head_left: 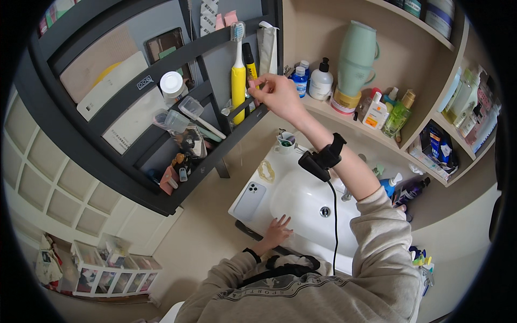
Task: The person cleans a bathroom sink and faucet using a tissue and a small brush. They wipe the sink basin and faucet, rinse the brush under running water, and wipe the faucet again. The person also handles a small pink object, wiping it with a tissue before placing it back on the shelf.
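My right hand [274,95] is raised to the rack on the open cabinet door, its thumb and fingertips pinched on a small pinkish item [252,85] that is mostly hidden. Just left of it stands a yellow electric toothbrush [238,82] with a clear head cap, and a black and yellow tube [249,60] stands behind the fingers. My left hand [277,233] rests with spread fingers on the front edge of the white washbasin [299,189], holding nothing. Near it a pale smartphone [249,200] lies on the basin's left ledge, below a yellowish coiled band [266,171].
The dark door rack [218,151] with bottles and brushes spans the upper left. Cabinet shelves [387,139] at the right hold a pump bottle [321,80], stacked green cups [355,56] and other bottles. A black cable [336,218] hangs from my right wrist over the basin. A cup [286,142] stands on the ledge.
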The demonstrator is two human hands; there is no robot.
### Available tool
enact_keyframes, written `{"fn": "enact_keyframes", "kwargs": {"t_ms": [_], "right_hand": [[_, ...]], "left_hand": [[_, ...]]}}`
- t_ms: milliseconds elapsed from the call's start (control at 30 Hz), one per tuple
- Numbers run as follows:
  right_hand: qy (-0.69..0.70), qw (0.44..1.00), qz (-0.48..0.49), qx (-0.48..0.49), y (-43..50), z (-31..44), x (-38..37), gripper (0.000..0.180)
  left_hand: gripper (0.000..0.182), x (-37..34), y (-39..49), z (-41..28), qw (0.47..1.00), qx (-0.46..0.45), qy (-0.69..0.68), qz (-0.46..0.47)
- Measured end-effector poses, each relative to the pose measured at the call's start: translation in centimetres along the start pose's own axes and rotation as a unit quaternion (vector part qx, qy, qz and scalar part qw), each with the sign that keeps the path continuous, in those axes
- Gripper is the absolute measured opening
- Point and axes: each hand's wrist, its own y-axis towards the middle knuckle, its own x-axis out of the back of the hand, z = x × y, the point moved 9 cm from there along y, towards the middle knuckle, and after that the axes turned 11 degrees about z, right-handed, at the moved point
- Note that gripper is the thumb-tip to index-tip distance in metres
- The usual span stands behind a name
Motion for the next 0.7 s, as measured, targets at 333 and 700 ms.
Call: {"fn": "enact_keyframes", "kwargs": {"t_ms": [333,700], "right_hand": [[0.027,0.993,-0.087,0.080,0.4,0.8,0.1,0.023],[0.130,0.965,-0.189,0.124,-2.1,5.8,6.3,0.017]], "left_hand": [[0.015,0.9,0.6,-0.5,0.994,-0.051,-0.063,-0.075],[0.020,0.7,1.1,0.3,0.993,-0.027,-0.115,-0.017]]}}
